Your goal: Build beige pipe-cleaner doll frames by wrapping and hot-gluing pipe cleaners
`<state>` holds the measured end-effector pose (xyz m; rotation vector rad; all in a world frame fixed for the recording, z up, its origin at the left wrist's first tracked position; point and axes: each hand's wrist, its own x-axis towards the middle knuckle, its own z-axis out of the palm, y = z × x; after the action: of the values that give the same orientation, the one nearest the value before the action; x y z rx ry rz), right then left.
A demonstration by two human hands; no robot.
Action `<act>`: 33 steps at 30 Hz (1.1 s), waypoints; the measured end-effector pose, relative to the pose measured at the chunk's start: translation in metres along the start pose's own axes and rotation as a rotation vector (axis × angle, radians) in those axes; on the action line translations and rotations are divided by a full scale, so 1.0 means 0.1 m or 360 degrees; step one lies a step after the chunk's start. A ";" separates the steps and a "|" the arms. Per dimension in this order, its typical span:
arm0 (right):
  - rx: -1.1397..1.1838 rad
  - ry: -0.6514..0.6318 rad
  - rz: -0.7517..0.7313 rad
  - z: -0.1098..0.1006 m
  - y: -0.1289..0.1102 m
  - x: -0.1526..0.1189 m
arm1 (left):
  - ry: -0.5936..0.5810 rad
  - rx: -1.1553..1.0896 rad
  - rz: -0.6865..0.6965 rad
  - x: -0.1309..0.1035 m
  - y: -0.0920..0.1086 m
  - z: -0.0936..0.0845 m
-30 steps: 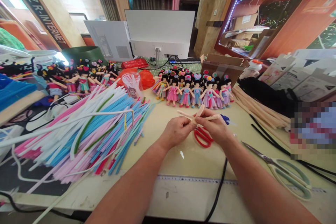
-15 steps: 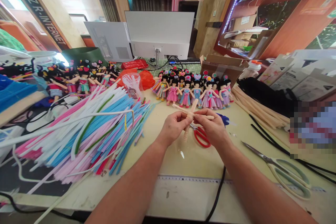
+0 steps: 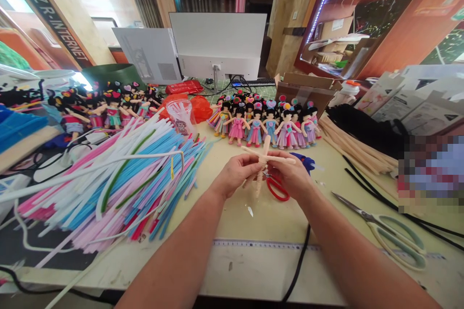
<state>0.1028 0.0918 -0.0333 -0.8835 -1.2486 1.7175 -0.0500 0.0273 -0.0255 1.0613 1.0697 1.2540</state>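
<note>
Between my hands is a beige doll body of twisted pipe cleaners [image 3: 264,158], with a straight stub pointing up, two arms out to the sides and twisted legs hanging down. My left hand [image 3: 237,172] pinches its left side near the middle. On the other side my right hand [image 3: 288,174] grips it just below the right arm; some fingertips are hidden behind the body. Red-handled scissors [image 3: 277,190] lie on the table partly behind my right hand. A dark blue object [image 3: 306,162] shows beyond that hand.
Loose coloured pipe cleaners [image 3: 119,178] heap up on the left. Finished dolls [image 3: 270,125] stand at the back, before a monitor [image 3: 217,41]. Large scissors [image 3: 389,231] lie at right, near beige pipe cleaners [image 3: 358,147] and black ones [image 3: 366,123]. A ruler strip [image 3: 261,245] runs along the front.
The doll body has turned a little in my fingers, so its stub stands more upright and a second leg shows. My right fingers have shifted slightly lower, below the arm.
</note>
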 end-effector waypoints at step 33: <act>-0.0166 -0.0260 -0.0056 -0.01 -0.05 0.01 | 0.0086 0.0156 0.0032 0.01 -0.01 0.00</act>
<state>0.1041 0.0937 -0.0287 -0.7889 -1.4648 1.7373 -0.0501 0.0283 -0.0263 1.1202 1.1740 1.2631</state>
